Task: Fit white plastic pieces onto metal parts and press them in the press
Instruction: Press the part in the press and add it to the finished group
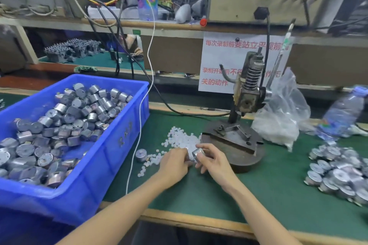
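Your right hand (211, 162) gripped a metal part (198, 152); left hand (174, 162) curled beside white pieces (182, 139), hold unclear. You needed one seated square before pressing.

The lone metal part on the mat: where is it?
Head view, left of centre: the single metal part sits between the blue bin and the left hand, beside the white plastic pieces.

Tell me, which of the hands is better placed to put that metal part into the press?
The right hand, probably: it grips the metal part and lies beside the base of the press. The left hand sits farther away, by the white plastic pieces.
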